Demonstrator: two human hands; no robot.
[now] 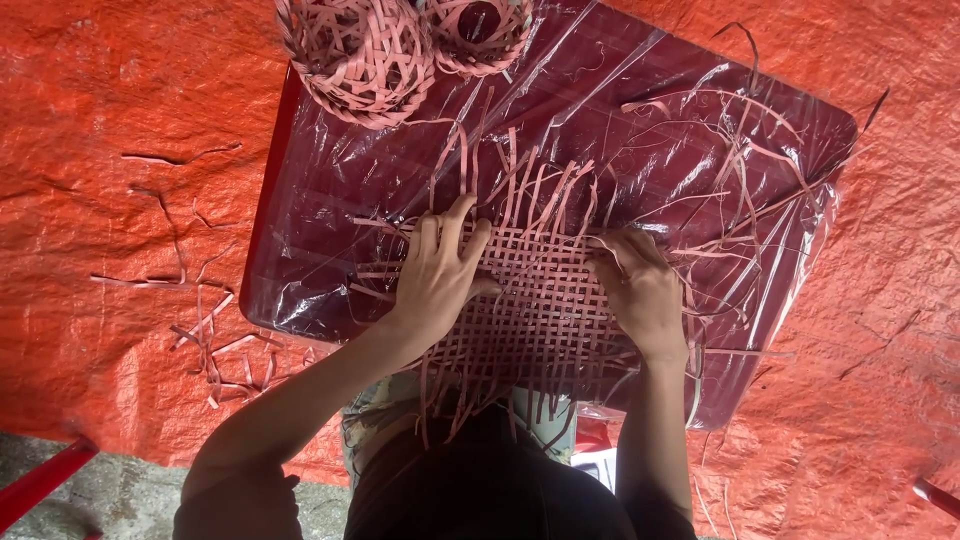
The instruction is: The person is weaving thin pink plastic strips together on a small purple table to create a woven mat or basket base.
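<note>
A person presses both hands onto a flat woven mat (535, 300) of pink strips lying on a dark red table (330, 190) wrapped in clear plastic. The left hand (440, 275) lies flat on the mat's left part, fingers (452, 225) spread apart toward loose strip ends. The right hand (640, 285) rests on the mat's right edge, fingers curled together over a strip. Two woven baskets (365, 50) stand at the table's far edge, above an orange tarpaulin (110, 200).
</note>
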